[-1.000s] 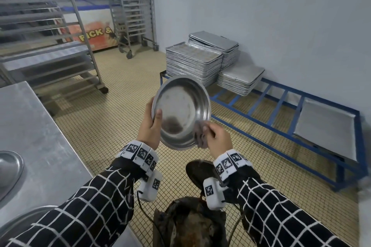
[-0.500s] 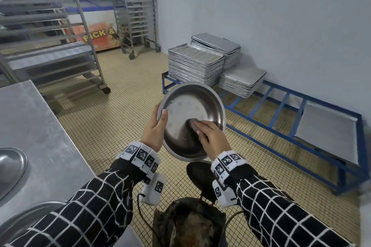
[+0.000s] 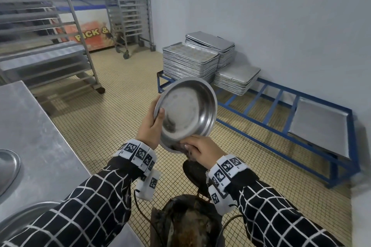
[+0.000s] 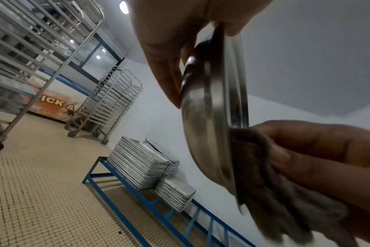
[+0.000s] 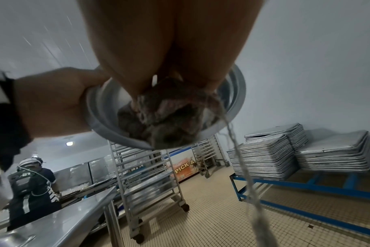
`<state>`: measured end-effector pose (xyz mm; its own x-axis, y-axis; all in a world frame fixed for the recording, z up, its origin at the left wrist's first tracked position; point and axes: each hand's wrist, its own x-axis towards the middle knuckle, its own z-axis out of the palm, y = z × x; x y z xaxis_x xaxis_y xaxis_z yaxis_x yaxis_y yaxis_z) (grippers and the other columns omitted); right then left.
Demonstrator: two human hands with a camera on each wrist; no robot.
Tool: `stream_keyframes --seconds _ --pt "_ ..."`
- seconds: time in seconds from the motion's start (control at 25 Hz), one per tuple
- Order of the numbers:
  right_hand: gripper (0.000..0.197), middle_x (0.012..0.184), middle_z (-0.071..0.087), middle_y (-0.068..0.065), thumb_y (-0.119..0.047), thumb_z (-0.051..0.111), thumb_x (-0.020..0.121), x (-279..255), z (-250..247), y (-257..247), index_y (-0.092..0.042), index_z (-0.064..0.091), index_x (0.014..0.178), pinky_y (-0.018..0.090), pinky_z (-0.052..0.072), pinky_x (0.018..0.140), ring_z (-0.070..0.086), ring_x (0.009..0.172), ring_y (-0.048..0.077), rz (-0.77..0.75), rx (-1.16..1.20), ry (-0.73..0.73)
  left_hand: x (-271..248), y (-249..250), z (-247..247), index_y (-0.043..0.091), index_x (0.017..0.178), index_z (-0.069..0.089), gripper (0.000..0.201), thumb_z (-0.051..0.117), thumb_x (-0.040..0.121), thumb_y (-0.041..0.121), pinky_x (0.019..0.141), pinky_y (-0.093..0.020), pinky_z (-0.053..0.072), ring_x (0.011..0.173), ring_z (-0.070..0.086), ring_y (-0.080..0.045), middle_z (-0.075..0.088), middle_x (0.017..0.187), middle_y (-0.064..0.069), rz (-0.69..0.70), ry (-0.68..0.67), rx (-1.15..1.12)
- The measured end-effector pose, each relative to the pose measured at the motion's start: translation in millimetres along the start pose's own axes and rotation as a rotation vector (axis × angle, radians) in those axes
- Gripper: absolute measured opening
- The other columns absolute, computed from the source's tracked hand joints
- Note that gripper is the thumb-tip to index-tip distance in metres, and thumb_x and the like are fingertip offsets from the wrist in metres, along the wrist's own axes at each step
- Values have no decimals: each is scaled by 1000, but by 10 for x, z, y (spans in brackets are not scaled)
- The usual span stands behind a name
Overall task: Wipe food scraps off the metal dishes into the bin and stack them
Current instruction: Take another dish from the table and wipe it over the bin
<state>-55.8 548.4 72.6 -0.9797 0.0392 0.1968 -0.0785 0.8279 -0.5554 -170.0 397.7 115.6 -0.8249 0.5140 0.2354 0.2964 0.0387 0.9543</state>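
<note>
I hold a round metal dish (image 3: 187,112) tilted up on edge above the bin (image 3: 186,224). My left hand (image 3: 151,124) grips its left rim, thumb on the inside, fingers behind. My right hand (image 3: 200,149) clutches a grey dirty cloth (image 3: 187,151) at the dish's bottom rim. In the left wrist view the dish (image 4: 213,103) is edge-on with the cloth (image 4: 270,192) against its lower rim. The right wrist view shows the crumpled cloth (image 5: 169,115) pressed into the dish (image 5: 232,93), a loose thread hanging down. The bin holds dark brown scraps.
A steel table (image 3: 38,138) at left carries more metal dishes (image 3: 8,166) near its edge. Stacks of baking trays (image 3: 190,62) sit on a low blue frame (image 3: 281,136) by the wall. Wheeled tray racks (image 3: 128,8) stand behind. Another person (image 5: 32,187) works at a far table.
My right hand with the cloth has slid from the dish's middle down to its bottom rim. The dish is tilted a little more upright.
</note>
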Motion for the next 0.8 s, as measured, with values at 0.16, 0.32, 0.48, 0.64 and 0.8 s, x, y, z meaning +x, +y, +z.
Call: stream_keyframes --seconds 0.16,0.32,0.48,0.64,0.8 --pt "27 111 66 -5 -19 49 98 -127 -70 -8 -20 63 121 19 49 89 59 98 3 226 128 119 26 33 -58 53 133 29 37 36 98 42 69 -41 59 90 65 -16 55 124 2 8 -19 89" --pt "24 98 62 -21 -20 48 98 -131 21 -247 -30 59 118 14 52 79 60 89 -9 272 362 479 -19 128 -26 43 137 24 38 32 101 34 60 -10 51 90 58 -6 51 122 3 -41 47 3" --pt "35 120 62 -9 -30 43 100 -116 302 -567 -27 48 135 23 49 94 58 106 -1 16 277 218 -68 277 54 35 142 25 40 30 103 31 61 2 39 97 52 2 47 116 16 -65 1 -42" --pt "52 148 41 -1 -41 26 102 -115 333 -416 -19 31 148 32 32 112 36 136 12 -21 -55 134 -30 357 8 54 112 33 26 32 103 29 84 -10 46 102 53 11 49 109 26 -35 -38 -89" --pt "59 149 39 -1 -47 15 99 -133 293 -138 -18 38 145 37 14 120 24 142 12 -3 -265 103 -45 344 -20 61 106 35 28 33 102 33 79 -22 51 102 58 -6 55 111 17 -38 -31 -76"
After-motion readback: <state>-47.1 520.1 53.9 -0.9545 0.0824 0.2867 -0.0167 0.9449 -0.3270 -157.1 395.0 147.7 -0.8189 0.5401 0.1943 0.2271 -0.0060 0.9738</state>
